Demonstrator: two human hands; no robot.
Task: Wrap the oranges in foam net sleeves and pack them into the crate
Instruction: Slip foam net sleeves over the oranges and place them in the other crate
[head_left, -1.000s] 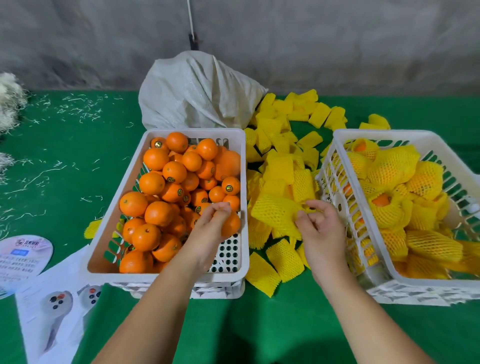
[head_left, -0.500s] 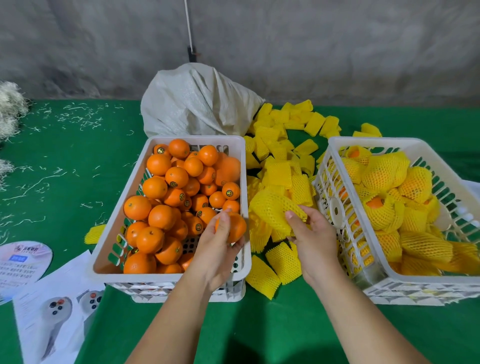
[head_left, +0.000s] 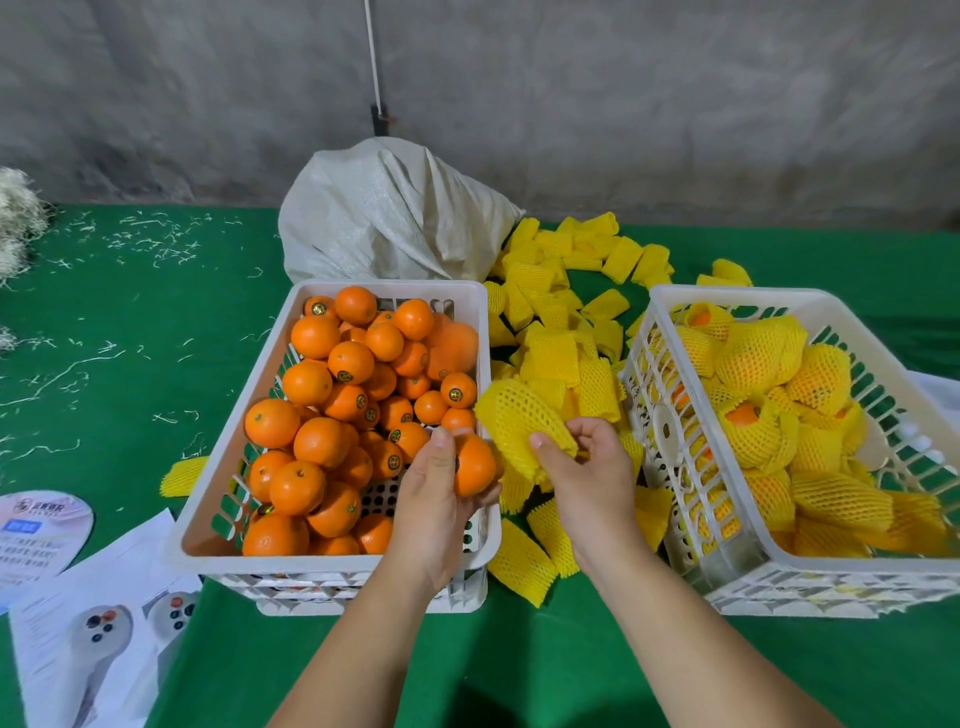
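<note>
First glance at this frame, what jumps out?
The left crate heaped with bare oranges, and the right crate filled with yellow-sleeved ones. Between them, the left hand holds an orange beside the foam sleeve in the right hand.

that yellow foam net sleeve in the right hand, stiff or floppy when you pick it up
Probably floppy: the foam net sleeve bends and droops over the right hand, which pinches it. Likely very light, being open mesh. It probably stretches too, since sleeves in the right crate bulge around oranges.
</note>
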